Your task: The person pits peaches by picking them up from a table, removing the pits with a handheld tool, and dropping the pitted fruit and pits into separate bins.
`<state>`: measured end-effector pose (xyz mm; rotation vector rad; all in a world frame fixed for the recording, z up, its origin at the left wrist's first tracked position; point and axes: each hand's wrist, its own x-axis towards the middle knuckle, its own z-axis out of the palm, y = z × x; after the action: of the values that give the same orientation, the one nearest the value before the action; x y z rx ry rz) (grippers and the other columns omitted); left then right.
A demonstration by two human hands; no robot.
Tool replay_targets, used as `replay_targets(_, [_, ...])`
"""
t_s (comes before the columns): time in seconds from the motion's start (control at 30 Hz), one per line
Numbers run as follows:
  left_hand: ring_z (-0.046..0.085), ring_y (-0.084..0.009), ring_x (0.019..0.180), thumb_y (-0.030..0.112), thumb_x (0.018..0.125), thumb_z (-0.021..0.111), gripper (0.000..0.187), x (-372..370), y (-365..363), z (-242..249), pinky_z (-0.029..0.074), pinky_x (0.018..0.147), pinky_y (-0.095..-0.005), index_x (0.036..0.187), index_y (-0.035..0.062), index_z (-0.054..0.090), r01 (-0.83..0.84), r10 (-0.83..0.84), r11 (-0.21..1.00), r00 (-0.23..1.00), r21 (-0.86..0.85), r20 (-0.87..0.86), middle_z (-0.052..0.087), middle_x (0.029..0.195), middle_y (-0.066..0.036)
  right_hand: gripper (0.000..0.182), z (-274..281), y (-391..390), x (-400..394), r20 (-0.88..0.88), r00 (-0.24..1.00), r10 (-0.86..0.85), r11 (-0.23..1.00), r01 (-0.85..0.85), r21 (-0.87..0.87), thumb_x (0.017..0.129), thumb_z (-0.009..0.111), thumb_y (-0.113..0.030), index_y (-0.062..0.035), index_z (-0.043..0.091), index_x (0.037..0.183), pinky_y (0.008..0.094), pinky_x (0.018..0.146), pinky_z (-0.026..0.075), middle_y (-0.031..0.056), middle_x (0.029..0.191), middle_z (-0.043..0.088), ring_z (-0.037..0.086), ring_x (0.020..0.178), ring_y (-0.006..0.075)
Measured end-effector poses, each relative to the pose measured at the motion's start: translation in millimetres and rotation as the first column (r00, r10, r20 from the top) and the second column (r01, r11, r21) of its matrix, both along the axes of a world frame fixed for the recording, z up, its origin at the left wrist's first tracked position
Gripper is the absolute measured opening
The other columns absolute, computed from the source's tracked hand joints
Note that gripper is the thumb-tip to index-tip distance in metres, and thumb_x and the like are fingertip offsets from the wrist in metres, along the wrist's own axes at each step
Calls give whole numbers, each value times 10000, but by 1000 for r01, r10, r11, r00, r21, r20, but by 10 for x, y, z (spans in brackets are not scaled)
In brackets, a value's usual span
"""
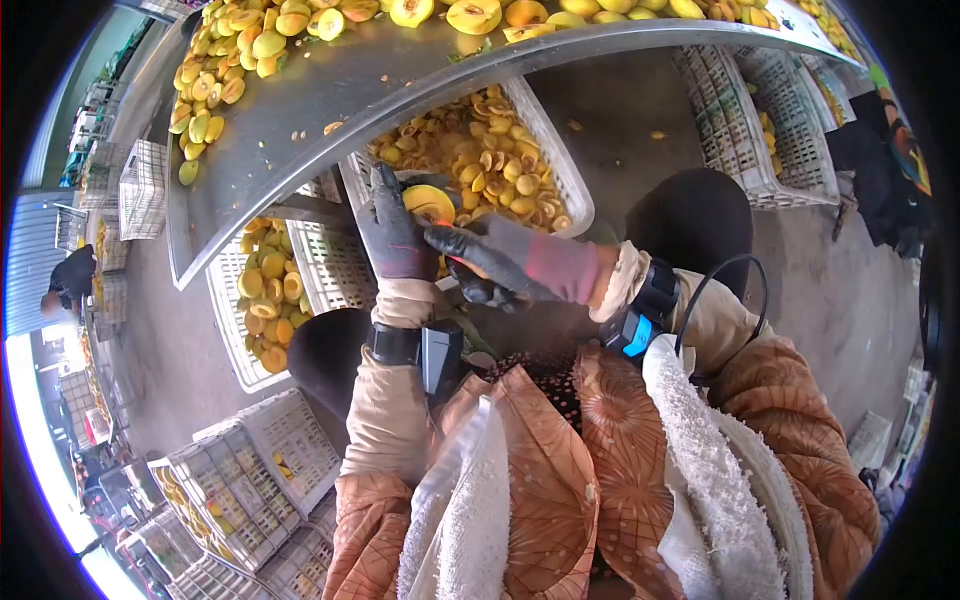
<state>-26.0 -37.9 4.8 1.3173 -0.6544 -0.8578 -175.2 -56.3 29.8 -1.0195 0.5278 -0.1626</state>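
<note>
My left hand (402, 225), in a dark grey glove, is closed around a cut yellow stone fruit (428, 203) with its flesh facing up. My right hand (520, 262), gloved in grey and pink, is closed beside it, its fingertips close to the fruit. Between the right fingers shows a thin orange-red object (470, 267); its ends are hidden. Both hands are over my lap, just in front of a white crate (578, 195) full of halved fruit (490, 150).
A metal table (330, 85) with a raised rim curves across the front, bearing piled fruit (240, 45) and loose pits. Another fruit-filled crate (232, 330) stands at left. Stacked white crates (240, 480) are lower left, more crates (740, 130) upper right. A person (72, 280) is far left.
</note>
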Motion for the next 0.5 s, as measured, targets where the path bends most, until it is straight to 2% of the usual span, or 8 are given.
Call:
replay_targets(0.1, [608,-180,627,429,942,412,544,-17,23,-45,499,586,-263,856,-65,623,-20,23,1000,990,-21,141,638,742,-121,506,-16,42,65,-281,959,-40,997,18,-81,884,449,-558,-91,531,705,208,329,306,-5,525,465,415,378,87])
replay_targets(0.2, [609,-194,620,457,936,403,568,-62,19,59,502,579,-271,852,-62,616,-22,38,997,977,-77,211,634,730,-128,480,-68,-27,7,-32,999,44,972,-35,234,885,450,-557,-113,517,713,205,314,274,-20,514,435,342,339,77])
replay_targets(0.27, [608,-205,618,473,933,396,580,-53,28,47,503,576,-279,851,-59,609,-14,33,995,980,-96,197,630,726,-133,455,-134,-43,18,221,967,130,651,-251,716,881,467,-551,-125,500,723,197,321,260,-29,510,420,304,336,70])
replay_targets(0.3, [603,-216,614,488,928,391,579,9,0,-26,503,566,-293,851,-45,603,46,-58,992,994,-121,-96,624,720,-136,455,-138,-26,32,223,965,136,652,-256,713,881,467,-551,-125,500,723,197,321,260,-29,510,420,304,336,70])
replay_targets(0.33, [598,-226,609,503,923,387,578,63,-12,-66,502,556,-308,852,-31,596,95,-152,982,914,-165,-376,619,714,-140,451,-133,3,40,225,967,121,714,-242,657,878,474,-552,-126,496,728,197,332,267,-27,512,424,310,348,68])
replay_targets(0.37, [586,-246,604,527,916,373,570,60,8,51,501,560,-333,868,0,582,284,-374,923,820,-259,-434,606,711,-141,448,-104,22,44,226,968,105,772,-223,596,875,481,-552,-127,491,734,198,342,273,-25,514,427,317,359,67])
replay_targets(0.47, [596,-241,677,527,904,408,535,190,-51,28,505,614,-326,896,20,579,216,-330,938,801,-272,-500,611,771,-139,452,49,52,91,187,982,26,949,-82,303,870,492,-552,-120,510,737,201,360,285,-15,508,426,348,376,68])
replay_targets(0.5, [595,-226,754,488,892,466,476,168,-20,88,499,673,-294,941,25,563,-25,-98,976,834,-215,-542,609,876,-121,448,-100,139,147,134,969,-207,975,215,-50,864,513,-541,-113,529,731,223,361,293,-3,523,449,375,379,76])
